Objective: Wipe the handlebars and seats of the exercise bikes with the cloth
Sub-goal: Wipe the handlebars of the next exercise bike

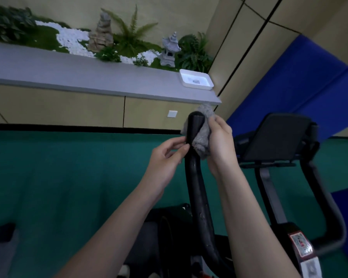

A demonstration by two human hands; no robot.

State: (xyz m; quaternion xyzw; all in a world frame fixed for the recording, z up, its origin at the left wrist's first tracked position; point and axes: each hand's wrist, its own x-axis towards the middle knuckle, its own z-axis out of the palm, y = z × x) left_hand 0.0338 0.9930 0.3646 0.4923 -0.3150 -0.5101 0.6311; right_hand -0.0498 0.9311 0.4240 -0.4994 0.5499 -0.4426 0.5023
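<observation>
We take the black handlebar (195,177) as our landmark; it rises from the bottom of the view to a blunt top end. Against its left side, just below that end, our left hand (167,157) has its fingers curled. Thumb and forefinger are drawn narrow, tips touching the bar. We cannot tell whether they pinch a bit of fabric or only the bar itself.

The grey cloth (201,144) is wrapped round the bar's top end. A small edge shows to the left of the bar, and the bulk is bunched on its right. Our right hand (219,141) grips that bunch and presses it against the bar's right side, fingers closed round the fabric.

Counting, we see two hands, one cloth and one handlebar being worked. Far above and left of the bar, one rock ornament (101,35) and one stone lantern (170,51) stand among the plants. One white wall plate (172,113) sits just left of the bar's top. One white tray (196,79) rests on the grey ledge (68,73) straight above it. To the right of the bar stand one dark padded panel (279,137) and one more curved black bar (329,197). A blue mat (289,83) leans on the wall beyond.
</observation>
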